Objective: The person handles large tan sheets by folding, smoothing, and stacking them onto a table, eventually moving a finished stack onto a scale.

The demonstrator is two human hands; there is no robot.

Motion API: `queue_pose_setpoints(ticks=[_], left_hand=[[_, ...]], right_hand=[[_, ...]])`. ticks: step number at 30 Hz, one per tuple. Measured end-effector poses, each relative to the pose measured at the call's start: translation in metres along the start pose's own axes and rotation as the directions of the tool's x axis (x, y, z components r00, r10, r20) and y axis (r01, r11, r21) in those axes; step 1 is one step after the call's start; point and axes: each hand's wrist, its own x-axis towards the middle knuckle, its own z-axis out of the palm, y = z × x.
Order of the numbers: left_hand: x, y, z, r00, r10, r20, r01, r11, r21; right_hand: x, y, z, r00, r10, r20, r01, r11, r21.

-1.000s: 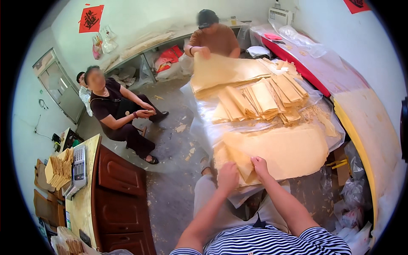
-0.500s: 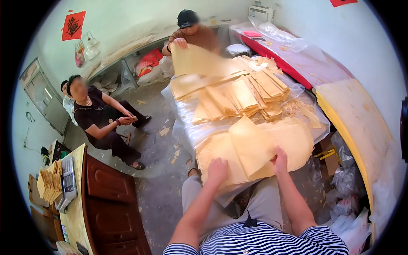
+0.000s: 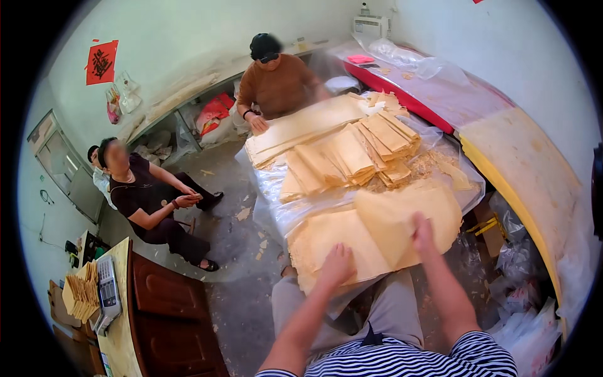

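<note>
A stack of large, thin tan pancake-like sheets (image 3: 320,242) lies at the near end of the table, reaching over my lap. My left hand (image 3: 339,264) rests on its near left part with curled fingers; whatever they hold is hidden. A top sheet (image 3: 402,217) covers the right part, its slanting left edge crossing the middle of the stack. Over that sheet is my right hand (image 3: 423,234), with fingers too blurred by motion to show a grip. Just beyond sit several folded sheets (image 3: 339,154) in overlapping piles.
Plastic film (image 3: 267,195) covers the table. Across it stands a person in brown (image 3: 282,81), one hand on a far stack (image 3: 308,125). Another person (image 3: 151,182) sits at left. A cabinet (image 3: 166,283) bears a scale (image 3: 108,286); a yellow-edged bench (image 3: 521,151) runs along the right.
The top sheet has shifted right and lies flatter. My right hand has moved slightly right, my left slightly right and nearer. The person opposite has lowered the raised sheet onto the far stack.
</note>
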Motion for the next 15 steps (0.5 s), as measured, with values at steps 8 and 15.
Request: queue_pose_setpoints(ticks=[8,15], left_hand=[[0.007,-0.01,0.004,1.0,0.009,0.009,-0.01,0.998,0.066],[0.02,0.018,0.005,0.986,-0.083,-0.148,0.006,0.886,-0.463]], right_hand=[[0.105,-0.144,-0.097,0.954,-0.211,-0.212,0.252,0.95,0.187],[-0.018,-0.075,-0.013,0.982,-0.055,0.179,0.089,0.978,-0.188]])
